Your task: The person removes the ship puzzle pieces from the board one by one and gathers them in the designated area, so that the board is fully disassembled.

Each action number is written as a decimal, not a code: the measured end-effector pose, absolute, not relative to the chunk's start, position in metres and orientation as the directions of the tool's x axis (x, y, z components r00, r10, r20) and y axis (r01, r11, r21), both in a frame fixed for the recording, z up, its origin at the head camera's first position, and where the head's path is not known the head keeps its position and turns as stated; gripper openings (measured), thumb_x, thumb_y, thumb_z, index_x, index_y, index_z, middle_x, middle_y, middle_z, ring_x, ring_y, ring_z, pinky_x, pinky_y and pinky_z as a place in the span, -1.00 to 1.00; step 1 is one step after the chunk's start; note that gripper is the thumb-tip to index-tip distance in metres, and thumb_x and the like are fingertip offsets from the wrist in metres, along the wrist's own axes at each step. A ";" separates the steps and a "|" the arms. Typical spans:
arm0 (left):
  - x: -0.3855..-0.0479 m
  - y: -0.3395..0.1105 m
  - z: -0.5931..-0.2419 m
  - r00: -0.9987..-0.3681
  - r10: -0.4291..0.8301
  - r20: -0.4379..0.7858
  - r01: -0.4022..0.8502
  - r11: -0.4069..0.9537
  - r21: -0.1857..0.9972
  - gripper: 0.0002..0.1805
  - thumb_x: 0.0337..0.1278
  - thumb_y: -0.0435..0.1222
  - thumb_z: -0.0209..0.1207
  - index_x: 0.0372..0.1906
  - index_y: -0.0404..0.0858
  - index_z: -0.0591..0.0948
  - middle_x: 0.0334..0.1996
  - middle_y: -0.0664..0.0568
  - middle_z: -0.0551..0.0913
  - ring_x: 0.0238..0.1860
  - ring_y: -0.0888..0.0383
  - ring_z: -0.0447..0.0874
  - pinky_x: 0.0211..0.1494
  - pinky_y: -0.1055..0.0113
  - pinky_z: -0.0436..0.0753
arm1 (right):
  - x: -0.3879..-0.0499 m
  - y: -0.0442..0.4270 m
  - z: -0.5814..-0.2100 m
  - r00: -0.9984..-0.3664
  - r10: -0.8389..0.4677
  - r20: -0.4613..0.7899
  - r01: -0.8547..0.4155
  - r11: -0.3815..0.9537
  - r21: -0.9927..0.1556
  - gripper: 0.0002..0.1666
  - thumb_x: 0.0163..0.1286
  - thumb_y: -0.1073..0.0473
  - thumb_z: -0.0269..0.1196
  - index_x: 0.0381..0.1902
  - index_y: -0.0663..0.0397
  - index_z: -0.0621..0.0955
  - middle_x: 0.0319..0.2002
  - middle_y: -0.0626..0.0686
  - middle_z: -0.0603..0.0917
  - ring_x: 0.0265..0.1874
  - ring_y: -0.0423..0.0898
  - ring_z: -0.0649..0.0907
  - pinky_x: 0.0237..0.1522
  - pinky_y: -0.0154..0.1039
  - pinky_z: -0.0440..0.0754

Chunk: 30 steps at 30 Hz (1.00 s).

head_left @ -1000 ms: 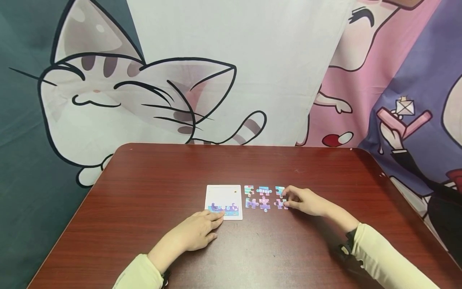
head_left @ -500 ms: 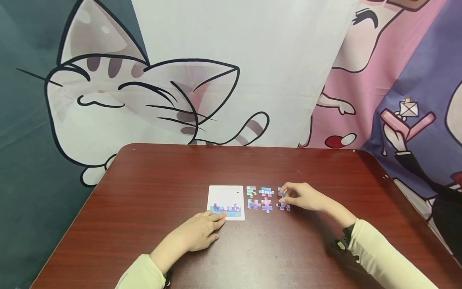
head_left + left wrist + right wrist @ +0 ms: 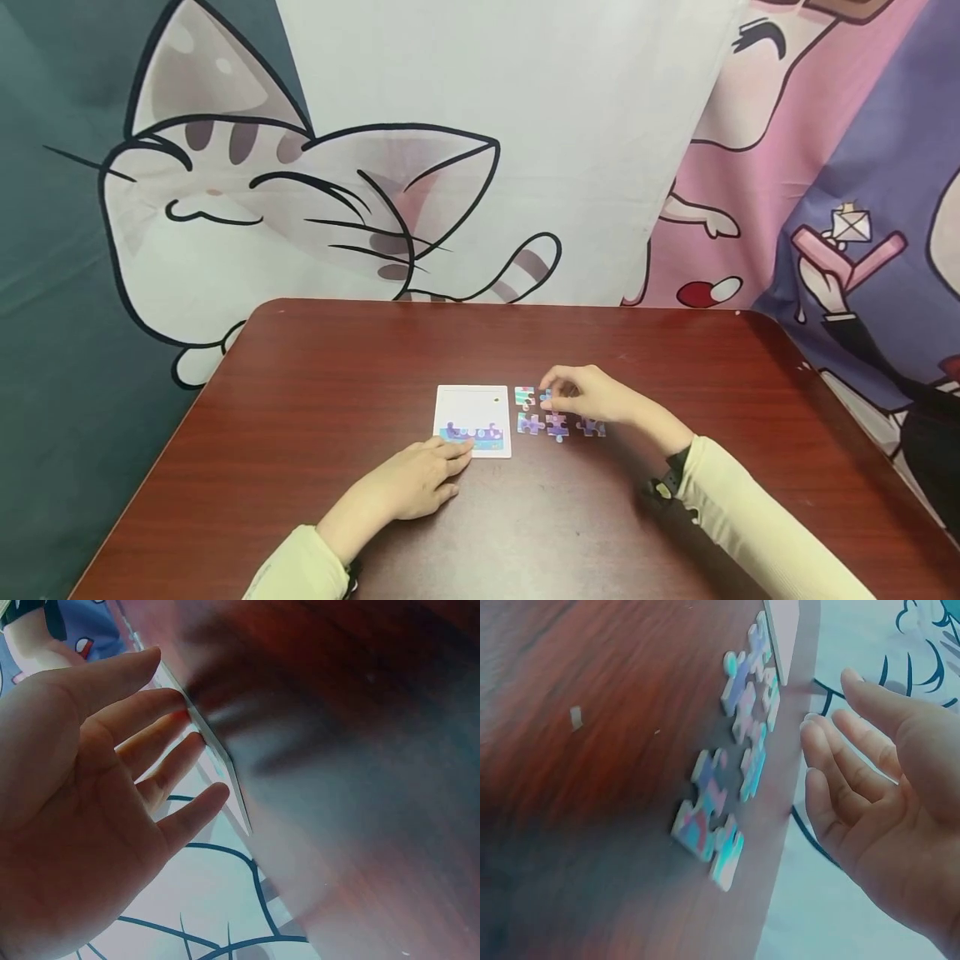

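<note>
The left hand (image 3: 414,482) rests flat with its fingertips on the lower edge of a white puzzle board (image 3: 471,402), whose bottom carries a blue and purple strip (image 3: 487,438). In the left wrist view the fingers of the left hand (image 3: 97,772) are loosely extended along the board's edge. The right hand (image 3: 596,394) hovers over the upper row of puzzle pieces, partly covering a blue piece (image 3: 546,397). From the right wrist, the right hand (image 3: 885,772) shows bent fingers apart from the thumb, with nothing held; the pieces (image 3: 754,761) lie on the table beside it.
Loose pieces lie right of the board: a teal and white one (image 3: 524,396), purple ones (image 3: 530,424) and a separate purple one (image 3: 592,427) at the right. Behind the brown table (image 3: 375,350) hangs a cloth (image 3: 585,100) with cartoon figures.
The right hand has moved left from the rightmost pieces to the middle of the upper row, uncovering the lower right piece. The left hand has stayed on the board.
</note>
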<state>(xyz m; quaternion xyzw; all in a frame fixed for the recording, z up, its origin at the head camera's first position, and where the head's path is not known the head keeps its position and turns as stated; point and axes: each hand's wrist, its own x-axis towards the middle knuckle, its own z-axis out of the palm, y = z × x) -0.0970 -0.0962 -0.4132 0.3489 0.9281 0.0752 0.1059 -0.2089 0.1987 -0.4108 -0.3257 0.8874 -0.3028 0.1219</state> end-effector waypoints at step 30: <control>-0.099 -0.097 -0.412 -0.737 0.655 -0.167 0.617 0.753 0.227 -0.51 0.25 -0.16 0.09 0.25 -0.23 0.45 0.34 0.08 0.33 0.28 0.04 0.32 0.26 0.10 0.40 | -0.221 0.112 -0.408 -0.579 -0.809 -0.103 -0.617 0.517 -0.593 -0.71 0.27 0.10 0.26 -0.09 0.11 0.58 -0.43 -0.14 0.62 -0.37 -0.26 0.59 -0.28 -0.40 0.57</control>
